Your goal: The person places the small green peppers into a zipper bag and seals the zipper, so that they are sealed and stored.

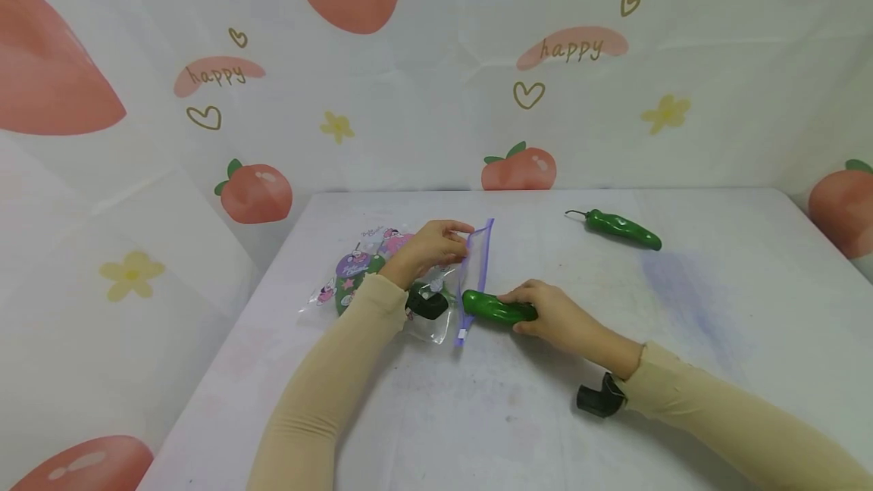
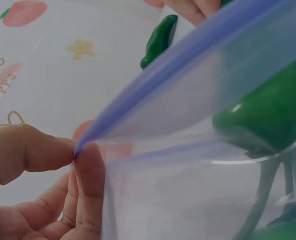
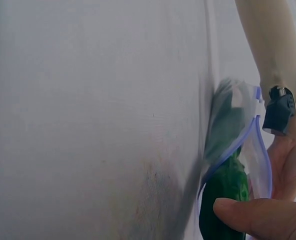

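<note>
A clear zip bag [image 1: 436, 330] with a purple zip edge and printed cartoon pictures lies left of the table's middle, its mouth facing right. My left hand [image 1: 434, 247] pinches the far corner of that mouth between thumb and finger, and the two purple edges stand apart in the left wrist view. My right hand [image 1: 555, 317] grips a green pepper [image 1: 494, 308], whose stem end is at the bag's opening. In the right wrist view the thumb [image 3: 258, 215] lies across the pepper. Dark green shapes [image 1: 346, 290] show inside the bag, partly behind the left forearm.
Another green pepper [image 1: 622, 229] with a thin stem lies at the back right of the white table [image 1: 436, 423]. A fruit-patterned cloth [image 1: 423, 74] hangs behind. Black devices are strapped at both wrists. A bluish stain [image 1: 689, 301] marks the tabletop at right.
</note>
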### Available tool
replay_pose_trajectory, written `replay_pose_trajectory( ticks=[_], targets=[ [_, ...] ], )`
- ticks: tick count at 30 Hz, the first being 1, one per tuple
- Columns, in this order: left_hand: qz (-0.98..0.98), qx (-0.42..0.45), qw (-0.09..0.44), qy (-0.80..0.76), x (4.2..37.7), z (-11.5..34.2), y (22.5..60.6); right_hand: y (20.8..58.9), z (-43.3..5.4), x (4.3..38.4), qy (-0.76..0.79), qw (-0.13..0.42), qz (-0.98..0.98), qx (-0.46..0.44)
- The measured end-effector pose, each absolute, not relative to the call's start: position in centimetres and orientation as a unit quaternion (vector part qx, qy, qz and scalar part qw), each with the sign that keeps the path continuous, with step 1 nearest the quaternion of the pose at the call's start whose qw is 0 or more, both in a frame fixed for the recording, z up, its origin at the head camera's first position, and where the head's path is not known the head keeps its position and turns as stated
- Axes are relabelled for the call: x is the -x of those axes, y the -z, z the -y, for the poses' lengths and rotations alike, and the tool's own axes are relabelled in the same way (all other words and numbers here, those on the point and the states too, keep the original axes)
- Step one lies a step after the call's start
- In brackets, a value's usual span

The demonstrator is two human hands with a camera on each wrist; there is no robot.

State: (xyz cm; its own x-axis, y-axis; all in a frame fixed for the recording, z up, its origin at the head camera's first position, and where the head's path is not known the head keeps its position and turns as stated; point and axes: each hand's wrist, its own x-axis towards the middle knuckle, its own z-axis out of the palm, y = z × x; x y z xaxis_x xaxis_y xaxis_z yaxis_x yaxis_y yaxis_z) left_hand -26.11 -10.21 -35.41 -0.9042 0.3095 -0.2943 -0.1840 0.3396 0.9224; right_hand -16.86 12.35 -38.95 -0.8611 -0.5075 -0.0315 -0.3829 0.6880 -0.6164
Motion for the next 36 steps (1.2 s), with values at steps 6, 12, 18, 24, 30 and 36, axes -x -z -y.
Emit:
replay_pose_trajectory(
  ticks=[6, 12, 18, 24, 30, 36],
  targets=[
    [-0.79, -0.04, 0.215, -0.572, 26.1, 10.3, 35.4, 38.9, -12.2, 17.2, 0.311, 0.1, -0.913, 0.242],
    [-0.789, -0.034, 0.216, -0.575, 26.2, 10.2, 35.4, 38.8, -12.0, 17.4, 0.31, 0.093, -0.91, 0.259],
    [-0.79, -0.034, 0.213, -0.573, 26.2, 10.2, 35.4, 38.7, -11.6, 17.7, 0.324, 0.111, -0.909, 0.239],
    [-0.791, -0.034, 0.213, -0.572, 26.2, 10.2, 35.4, 38.6, -11.4, 17.9, 0.342, 0.111, -0.905, 0.227],
    [-0.792, -0.034, 0.214, -0.571, 26.1, 10.2, 35.3, 38.8, -11.7, 17.9, 0.353, 0.075, -0.9, 0.246],
    [-0.795, -0.035, 0.214, -0.567, 26.1, 10.2, 35.3, 39.0, -12.0, 18.0, 0.365, 0.066, -0.892, 0.257]
  ],
)
